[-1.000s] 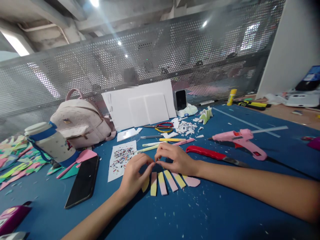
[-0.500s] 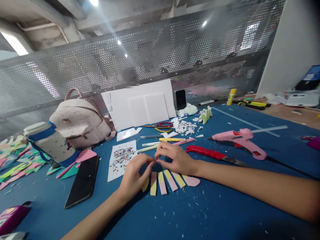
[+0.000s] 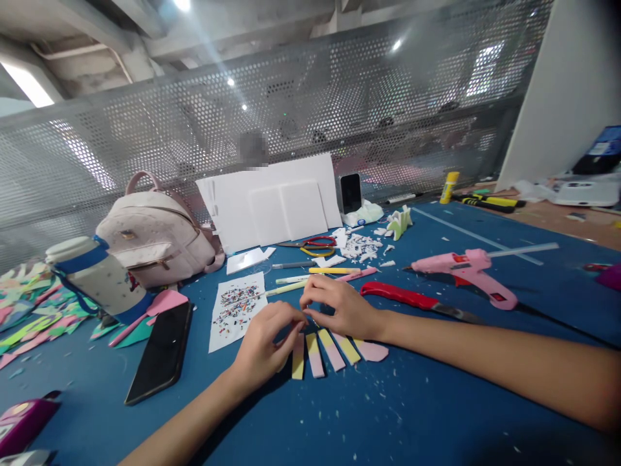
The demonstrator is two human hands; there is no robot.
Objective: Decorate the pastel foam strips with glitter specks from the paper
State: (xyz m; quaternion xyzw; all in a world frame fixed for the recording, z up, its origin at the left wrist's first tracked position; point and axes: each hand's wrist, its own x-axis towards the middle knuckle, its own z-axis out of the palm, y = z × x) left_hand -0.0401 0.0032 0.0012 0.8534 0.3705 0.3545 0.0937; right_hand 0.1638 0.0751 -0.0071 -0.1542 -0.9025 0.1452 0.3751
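Note:
My left hand (image 3: 266, 340) is closed in a pinch, its thumb and fingertips just above the upper ends of a fan of pink and yellow strips (image 3: 333, 353). Close beside it, my right hand (image 3: 339, 307) is also bent into a pinch, its fingertips nearly meeting the left ones. Whatever sits between the fingertips is too small to make out. The strips lie flat on the blue table, and a rounded pink piece (image 3: 372, 351) ends the fan below my right wrist. My left hand covers the fan's left end.
A red-handled knife (image 3: 400, 295) and a pink glue gun (image 3: 468, 268) lie to the right. On the left are a phone (image 3: 160, 353), a bottle (image 3: 99, 278) and paper with tiny coloured bits (image 3: 237, 307). Scissors (image 3: 317, 243) and white scraps (image 3: 361, 247) lie farther back.
My left hand has shifted slightly right and up, toward my right fingertips, covering more of the leftmost strips. My right hand stays almost still.

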